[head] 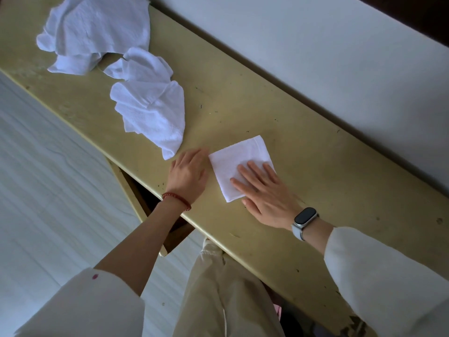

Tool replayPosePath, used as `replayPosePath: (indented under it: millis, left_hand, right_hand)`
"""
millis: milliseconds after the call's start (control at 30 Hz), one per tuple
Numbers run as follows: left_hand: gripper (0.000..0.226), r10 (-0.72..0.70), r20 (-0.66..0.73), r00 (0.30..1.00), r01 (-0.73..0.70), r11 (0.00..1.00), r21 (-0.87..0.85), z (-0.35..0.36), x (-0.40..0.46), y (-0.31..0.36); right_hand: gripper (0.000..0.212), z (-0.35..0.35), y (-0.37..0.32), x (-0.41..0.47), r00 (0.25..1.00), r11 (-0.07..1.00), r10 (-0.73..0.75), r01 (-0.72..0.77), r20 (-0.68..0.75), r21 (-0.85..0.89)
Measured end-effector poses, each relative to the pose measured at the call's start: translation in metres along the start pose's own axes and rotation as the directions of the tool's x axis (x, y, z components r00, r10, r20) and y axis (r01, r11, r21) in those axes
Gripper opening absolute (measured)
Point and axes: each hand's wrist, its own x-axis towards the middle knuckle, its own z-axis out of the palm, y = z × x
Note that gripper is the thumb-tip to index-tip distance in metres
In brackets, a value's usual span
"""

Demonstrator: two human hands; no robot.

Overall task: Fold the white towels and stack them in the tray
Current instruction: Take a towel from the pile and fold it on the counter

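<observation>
- Grip state: no towel is held at this moment. The right hand [264, 190] lies flat, fingers straight, pressed on the folded towel [239, 164]. The left hand [188, 173] rests just beside that towel's left edge; its fingers are bent downward and nothing is seen between them.
- Location: the folded towel sits as a small square on the yellow table [303, 147], near the front edge. A crumpled towel [150, 110] lies to its left, and a second loose towel [97, 32] lies farther along the table. No tray is in view.
- Handling, as judged: the cloth is light, soft and limp, and a fold is likely to spring open if lifted by one corner.
- Recommended hold: the folded square should be pinched across all layers at the folded edge, or carried flat between both palms.
- Loose towels are best taken at two adjacent corners and spread before folding.
</observation>
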Motion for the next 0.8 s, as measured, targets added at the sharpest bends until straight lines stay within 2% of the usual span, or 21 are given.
replayPosePath:
  millis: [167, 300, 400, 567, 667, 733, 800]
  left_hand:
    - [0.035, 0.088, 0.056, 0.995, -0.087, 0.996, -0.019, 0.005, 0.018, -0.001]
    - [0.032, 0.062, -0.017, 0.998, -0.063, 0.994, -0.091, 0.01, 0.028, 0.002]
    - [0.031, 0.0, -0.057, 0.998, -0.005, 0.996, -0.091, 0.013, 0.031, 0.004]
    - [0.024, -0.185, -0.021, 0.982, 0.18, 0.973, -0.143, 0.013, 0.032, 0.006]
    - [0.031, -0.097, -0.067, 0.993, 0.084, 0.982, -0.169, 0.007, 0.019, 0.014]
    - [0.034, 0.019, -0.109, 0.994, -0.028, 0.996, -0.089, 0.004, 0.003, 0.019]
    - [0.035, 0.188, -0.081, 0.979, -0.187, 0.982, 0.014, 0.004, -0.012, 0.025]
  right_hand:
    - [0.054, 0.003, 0.0, -0.001, 1.0, 1.0, -0.009, 0.009, 0.007, -0.014]
    - [0.056, 0.003, 0.002, 0.0, 1.0, 0.999, -0.021, 0.021, 0.005, -0.03]
    - [0.056, 0.002, 0.002, -0.001, 0.999, 0.999, -0.035, 0.035, 0.002, -0.038]
    - [0.055, 0.001, 0.003, -0.002, 0.999, 0.998, -0.054, 0.054, 0.0, -0.021]
    - [0.05, -0.005, -0.001, 0.0, 1.0, 0.997, 0.003, -0.002, -0.002, 0.08]
    - [0.046, -0.013, -0.002, 0.003, 0.996, 0.978, 0.069, -0.056, -0.058, 0.201]
    - [0.046, -0.019, 0.001, 0.007, 0.982, 0.963, 0.136, -0.1, -0.134, 0.25]
